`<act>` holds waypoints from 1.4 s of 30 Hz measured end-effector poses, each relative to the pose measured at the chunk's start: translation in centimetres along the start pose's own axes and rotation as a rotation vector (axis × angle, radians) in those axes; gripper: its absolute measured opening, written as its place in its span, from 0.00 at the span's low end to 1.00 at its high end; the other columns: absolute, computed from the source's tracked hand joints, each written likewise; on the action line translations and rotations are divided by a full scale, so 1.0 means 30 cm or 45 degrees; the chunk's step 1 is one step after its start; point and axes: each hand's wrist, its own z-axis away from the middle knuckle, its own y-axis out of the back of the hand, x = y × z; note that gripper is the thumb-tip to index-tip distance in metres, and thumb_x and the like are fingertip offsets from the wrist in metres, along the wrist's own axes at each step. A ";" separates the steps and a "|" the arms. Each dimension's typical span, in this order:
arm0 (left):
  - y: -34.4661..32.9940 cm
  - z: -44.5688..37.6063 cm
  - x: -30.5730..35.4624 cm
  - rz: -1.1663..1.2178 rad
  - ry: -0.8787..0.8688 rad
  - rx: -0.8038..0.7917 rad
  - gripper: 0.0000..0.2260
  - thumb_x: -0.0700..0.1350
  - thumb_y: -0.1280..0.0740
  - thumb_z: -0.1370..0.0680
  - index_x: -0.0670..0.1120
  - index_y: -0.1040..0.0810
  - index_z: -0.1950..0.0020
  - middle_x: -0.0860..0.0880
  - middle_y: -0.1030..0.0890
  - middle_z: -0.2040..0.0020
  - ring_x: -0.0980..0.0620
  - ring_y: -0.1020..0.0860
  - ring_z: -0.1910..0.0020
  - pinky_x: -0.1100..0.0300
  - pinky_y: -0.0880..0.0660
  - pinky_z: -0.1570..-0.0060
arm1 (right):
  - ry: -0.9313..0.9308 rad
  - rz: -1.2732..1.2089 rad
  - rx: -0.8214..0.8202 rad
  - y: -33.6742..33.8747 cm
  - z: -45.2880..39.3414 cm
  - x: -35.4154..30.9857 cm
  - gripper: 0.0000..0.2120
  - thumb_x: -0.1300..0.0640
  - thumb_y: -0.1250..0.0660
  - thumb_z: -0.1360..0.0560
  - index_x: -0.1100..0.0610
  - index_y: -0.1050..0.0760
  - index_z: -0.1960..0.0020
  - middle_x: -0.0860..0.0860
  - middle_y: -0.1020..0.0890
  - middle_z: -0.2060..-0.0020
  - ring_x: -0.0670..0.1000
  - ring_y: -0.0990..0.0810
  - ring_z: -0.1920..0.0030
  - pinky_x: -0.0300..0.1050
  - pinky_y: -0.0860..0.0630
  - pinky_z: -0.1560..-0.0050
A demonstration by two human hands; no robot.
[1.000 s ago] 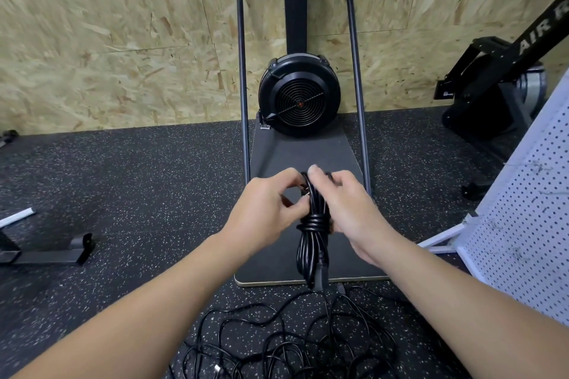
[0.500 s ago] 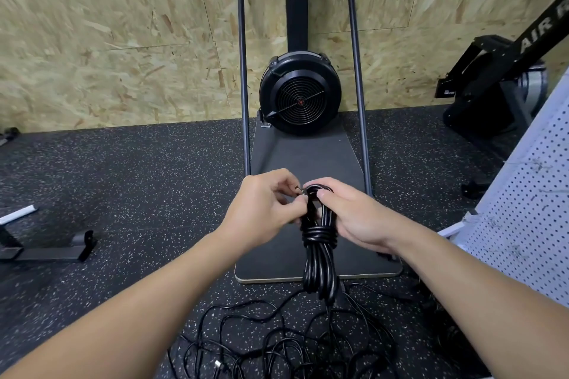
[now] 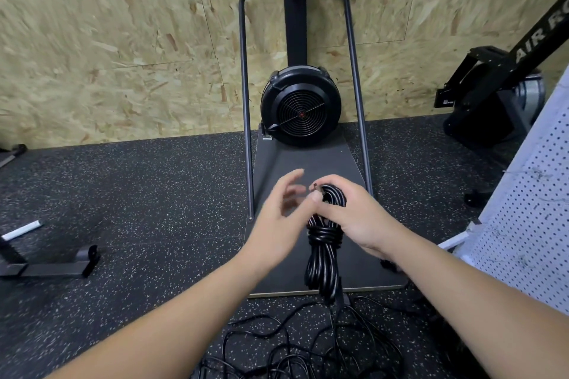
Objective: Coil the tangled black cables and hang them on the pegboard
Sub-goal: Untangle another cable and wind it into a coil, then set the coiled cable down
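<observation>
Already the glossy black coiled cable bundle (image 3: 324, 251), bound by several turns round its waist, hangs with its long axis nearly vertical from the right hand (image 3: 354, 218), whose fingers and thumb curl round its upper loop beside a small plug end at the top. Just beside it on the left, apart from the cable, the left hand (image 3: 278, 224) is blurred, its fingers spread and holding nothing. Well off to the right stands the white perforated pegboard panel (image 3: 535, 209), so the gripping hand is the nearer one for hanging. Below lies the loose tangle of thin black cables (image 3: 295, 348) on the speckled rubber floor (image 3: 138, 194).
</observation>
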 end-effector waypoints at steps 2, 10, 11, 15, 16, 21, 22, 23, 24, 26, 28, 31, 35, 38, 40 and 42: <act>-0.026 0.034 -0.012 0.163 0.286 -0.187 0.37 0.63 0.22 0.22 0.61 0.35 0.17 0.52 0.19 0.29 0.52 0.18 0.32 0.43 0.22 0.28 | 0.031 0.089 0.067 0.014 -0.007 0.003 0.11 0.53 0.23 0.19 0.46 0.19 0.38 0.44 0.13 0.44 0.46 0.15 0.40 0.50 0.21 0.32; -0.105 0.061 -0.024 0.116 0.282 -0.309 0.22 0.47 0.23 0.19 0.51 0.26 0.28 0.48 0.15 0.43 0.51 0.17 0.46 0.43 0.18 0.35 | 0.259 0.777 -0.041 0.068 -0.002 0.005 0.21 0.44 0.32 0.15 0.42 0.26 0.23 0.33 0.30 0.25 0.38 0.29 0.25 0.45 0.32 0.24; -0.120 0.067 -0.028 0.148 0.286 -0.296 0.21 0.46 0.24 0.19 0.49 0.28 0.29 0.45 0.16 0.47 0.47 0.17 0.52 0.38 0.17 0.42 | 0.282 0.783 -0.067 0.069 -0.005 0.009 0.21 0.45 0.33 0.14 0.42 0.25 0.22 0.32 0.29 0.24 0.38 0.29 0.24 0.46 0.31 0.23; -0.150 0.074 -0.021 0.232 0.207 -0.319 0.19 0.42 0.27 0.17 0.52 0.30 0.30 0.44 0.23 0.54 0.45 0.21 0.61 0.38 0.14 0.57 | 0.345 0.666 0.011 0.084 -0.009 -0.021 0.09 0.51 0.31 0.14 0.47 0.17 0.36 0.37 0.16 0.40 0.41 0.18 0.36 0.51 0.23 0.32; -0.153 0.072 -0.015 0.220 0.156 -0.332 0.18 0.41 0.28 0.17 0.52 0.30 0.31 0.43 0.23 0.55 0.44 0.22 0.62 0.41 0.15 0.60 | 0.327 0.593 0.059 0.088 -0.006 -0.039 0.07 0.52 0.30 0.14 0.47 0.15 0.39 0.39 0.14 0.44 0.42 0.16 0.40 0.51 0.22 0.35; -0.152 0.075 -0.003 0.174 0.045 -0.377 0.15 0.38 0.30 0.17 0.50 0.31 0.35 0.41 0.21 0.58 0.42 0.23 0.68 0.45 0.20 0.65 | 0.199 0.196 0.272 0.061 0.007 -0.111 0.11 0.51 0.31 0.13 0.51 0.12 0.50 0.47 0.10 0.53 0.49 0.12 0.50 0.56 0.17 0.42; -0.151 0.075 -0.006 0.165 0.060 -0.397 0.14 0.38 0.30 0.16 0.48 0.31 0.36 0.40 0.20 0.58 0.42 0.22 0.68 0.44 0.20 0.65 | 0.154 0.141 0.299 0.054 0.009 -0.115 0.13 0.51 0.32 0.13 0.52 0.12 0.52 0.48 0.10 0.54 0.51 0.11 0.51 0.58 0.17 0.42; -0.150 0.073 -0.013 0.164 0.070 -0.418 0.13 0.38 0.30 0.16 0.46 0.31 0.37 0.40 0.20 0.58 0.41 0.22 0.68 0.41 0.20 0.64 | 0.122 0.110 0.315 0.049 0.011 -0.119 0.14 0.50 0.32 0.13 0.53 0.11 0.53 0.49 0.10 0.55 0.51 0.11 0.52 0.60 0.16 0.42; -0.149 0.068 -0.019 0.164 0.072 -0.437 0.13 0.38 0.30 0.16 0.45 0.32 0.37 0.39 0.19 0.58 0.41 0.21 0.68 0.37 0.19 0.62 | 0.107 0.098 0.323 0.045 0.010 -0.123 0.15 0.50 0.32 0.13 0.54 0.12 0.53 0.50 0.10 0.56 0.52 0.11 0.52 0.60 0.16 0.42; -0.145 0.059 -0.029 0.181 0.074 -0.461 0.14 0.38 0.30 0.15 0.46 0.31 0.34 0.40 0.18 0.55 0.38 0.18 0.64 0.32 0.18 0.54 | 0.101 0.090 0.335 0.037 0.002 -0.128 0.14 0.50 0.30 0.14 0.54 0.12 0.54 0.50 0.10 0.57 0.52 0.10 0.53 0.60 0.16 0.42; -0.143 0.053 -0.027 0.180 0.070 -0.424 0.19 0.41 0.28 0.16 0.50 0.30 0.29 0.41 0.17 0.50 0.36 0.15 0.54 0.32 0.17 0.44 | 0.111 0.105 0.346 0.041 -0.013 -0.128 0.11 0.52 0.28 0.15 0.55 0.13 0.53 0.50 0.10 0.56 0.52 0.11 0.52 0.59 0.16 0.41; -0.139 0.033 -0.038 0.017 0.023 -0.233 0.18 0.45 0.23 0.20 0.53 0.25 0.33 0.52 0.15 0.45 0.53 0.17 0.48 0.53 0.21 0.41 | 0.117 0.078 0.289 0.072 -0.040 -0.109 0.04 0.54 0.26 0.17 0.55 0.14 0.46 0.51 0.10 0.49 0.53 0.11 0.46 0.60 0.18 0.36; -0.138 -0.020 -0.053 0.079 0.116 -0.053 0.17 0.46 0.18 0.25 0.50 0.19 0.39 0.49 0.12 0.48 0.55 0.18 0.53 0.55 0.21 0.46 | -0.116 -0.096 0.211 0.123 -0.055 -0.059 0.29 0.40 0.26 0.19 0.46 0.27 0.21 0.39 0.23 0.25 0.37 0.25 0.26 0.48 0.29 0.22; -0.156 -0.094 -0.085 0.151 0.261 0.037 0.19 0.48 0.17 0.27 0.50 0.17 0.39 0.48 0.11 0.47 0.49 0.14 0.49 0.52 0.19 0.41 | -0.398 -0.313 0.199 0.127 -0.057 0.026 0.28 0.33 0.36 0.16 0.45 0.28 0.21 0.41 0.20 0.27 0.46 0.20 0.28 0.60 0.27 0.22; -0.175 -0.153 -0.143 0.168 0.399 0.046 0.21 0.48 0.17 0.31 0.48 0.17 0.40 0.49 0.11 0.47 0.48 0.13 0.48 0.50 0.19 0.42 | -0.570 -0.303 0.209 0.107 -0.055 0.084 0.22 0.37 0.41 0.12 0.48 0.23 0.25 0.46 0.17 0.31 0.52 0.15 0.34 0.61 0.21 0.28; -0.206 -0.205 -0.212 0.214 0.516 -0.015 0.23 0.45 0.20 0.35 0.47 0.18 0.40 0.44 0.12 0.48 0.46 0.15 0.51 0.47 0.19 0.47 | -0.660 -0.239 0.170 0.087 -0.060 0.151 0.17 0.45 0.41 0.10 0.49 0.20 0.28 0.47 0.14 0.35 0.52 0.14 0.36 0.59 0.17 0.33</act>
